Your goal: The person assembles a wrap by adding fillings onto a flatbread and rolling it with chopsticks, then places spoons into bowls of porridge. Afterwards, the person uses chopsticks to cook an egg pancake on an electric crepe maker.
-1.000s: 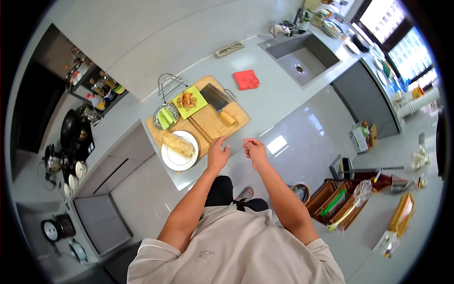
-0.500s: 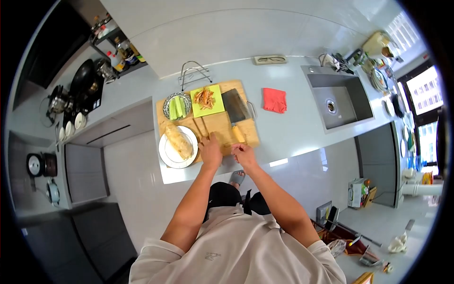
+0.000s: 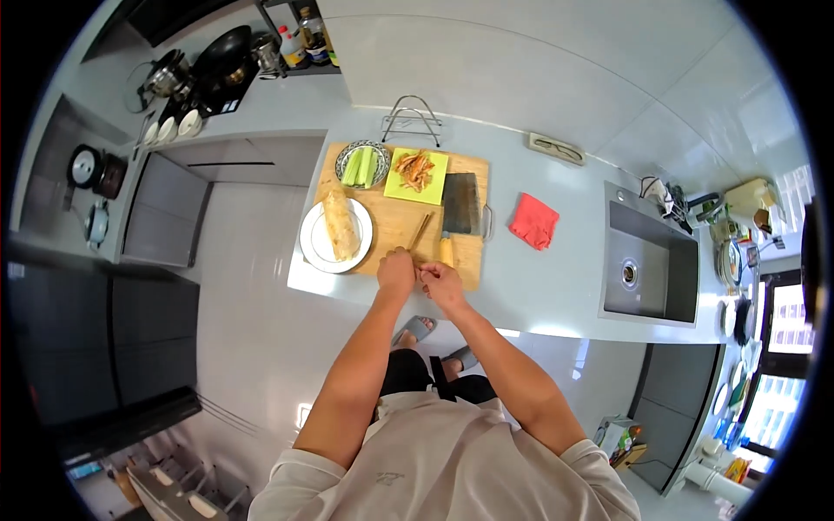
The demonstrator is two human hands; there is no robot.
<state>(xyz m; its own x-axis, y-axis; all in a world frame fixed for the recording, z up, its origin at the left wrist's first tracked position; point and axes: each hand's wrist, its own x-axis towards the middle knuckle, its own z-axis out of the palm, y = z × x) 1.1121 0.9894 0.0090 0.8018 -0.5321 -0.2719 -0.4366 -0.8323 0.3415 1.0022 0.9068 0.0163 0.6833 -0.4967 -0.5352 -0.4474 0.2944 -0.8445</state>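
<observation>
My left hand (image 3: 397,269) is closed around brown chopsticks (image 3: 421,229), whose far ends point up over the wooden cutting board (image 3: 391,221). Right beside it, my right hand (image 3: 440,282) has its fingers pinched near the chopsticks' lower ends; what they hold is hidden. A cleaver (image 3: 461,204) lies on the board's right side, its yellow handle toward me. At the board's left, a white plate (image 3: 311,236) bears a pale flatbread roll (image 3: 340,227). Behind are a patterned bowl with green cucumber pieces (image 3: 360,167) and a green plate (image 3: 439,191) with shredded meat (image 3: 416,170).
A red cloth (image 3: 534,221) lies on the counter between board and sink (image 3: 647,269). A wire rack (image 3: 413,122) stands behind the board. Pots and a wok (image 3: 222,57) are at the back left, with bottles (image 3: 310,39) beside them.
The view has swung to the right. Both hands have come together at the board's front edge, and my left hand has taken hold of the chopsticks that lay on the board.
</observation>
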